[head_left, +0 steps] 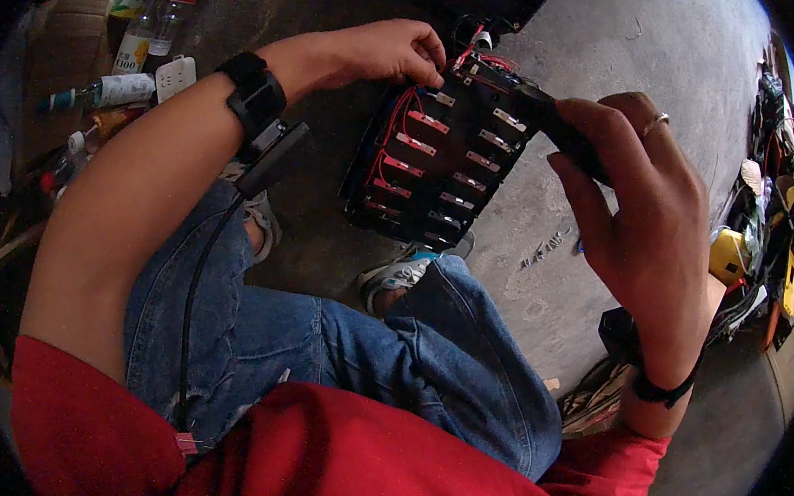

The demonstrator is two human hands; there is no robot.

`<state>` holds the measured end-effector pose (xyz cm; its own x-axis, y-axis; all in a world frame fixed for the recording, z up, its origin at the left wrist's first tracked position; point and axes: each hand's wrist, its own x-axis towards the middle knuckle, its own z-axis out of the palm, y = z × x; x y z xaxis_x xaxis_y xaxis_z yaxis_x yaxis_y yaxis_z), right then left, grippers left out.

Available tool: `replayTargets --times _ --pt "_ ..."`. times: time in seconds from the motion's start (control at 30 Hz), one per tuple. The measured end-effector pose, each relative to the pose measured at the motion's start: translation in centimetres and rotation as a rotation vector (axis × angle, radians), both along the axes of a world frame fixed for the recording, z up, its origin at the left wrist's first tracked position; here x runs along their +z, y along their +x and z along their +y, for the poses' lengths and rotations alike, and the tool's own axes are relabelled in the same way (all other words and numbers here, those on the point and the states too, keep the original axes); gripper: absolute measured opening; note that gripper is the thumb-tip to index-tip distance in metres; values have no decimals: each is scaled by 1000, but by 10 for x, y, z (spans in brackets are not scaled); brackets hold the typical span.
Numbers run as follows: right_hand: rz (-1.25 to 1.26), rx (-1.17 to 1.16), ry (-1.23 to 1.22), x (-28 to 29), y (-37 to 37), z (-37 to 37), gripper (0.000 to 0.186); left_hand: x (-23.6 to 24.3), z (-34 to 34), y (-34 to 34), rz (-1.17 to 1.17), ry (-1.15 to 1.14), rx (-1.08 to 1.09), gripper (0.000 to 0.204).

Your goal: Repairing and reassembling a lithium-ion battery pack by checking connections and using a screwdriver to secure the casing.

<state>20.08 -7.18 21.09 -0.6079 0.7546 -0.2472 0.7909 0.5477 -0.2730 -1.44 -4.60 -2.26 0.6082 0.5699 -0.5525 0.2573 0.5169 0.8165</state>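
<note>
A black rectangular panel (441,158) with two rows of small metal-tabbed switch backs and red wires is held up over my knees. My right hand (638,211), with a ring on one finger, grips its right edge. My left hand (389,50) rests at the panel's upper left corner, fingers curled by the red wires (473,53) there. A black band with a small device and cable sits on my left wrist (255,97).
I sit on a concrete floor (617,60) in blue jeans and a red shirt. Bottles and tubes (133,41) and a white socket (175,77) lie at the upper left. A heap of wires and yellow parts (771,240) lies at the right.
</note>
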Motion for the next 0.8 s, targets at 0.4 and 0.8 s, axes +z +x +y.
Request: replayTargets --times 0.4,0.8 --pt "-38 134 41 4 -1 5 30 -3 3 0 7 -21 7 35" --pt "51 188 80 0 0 3 32 2 2 0 58 0 5 34"
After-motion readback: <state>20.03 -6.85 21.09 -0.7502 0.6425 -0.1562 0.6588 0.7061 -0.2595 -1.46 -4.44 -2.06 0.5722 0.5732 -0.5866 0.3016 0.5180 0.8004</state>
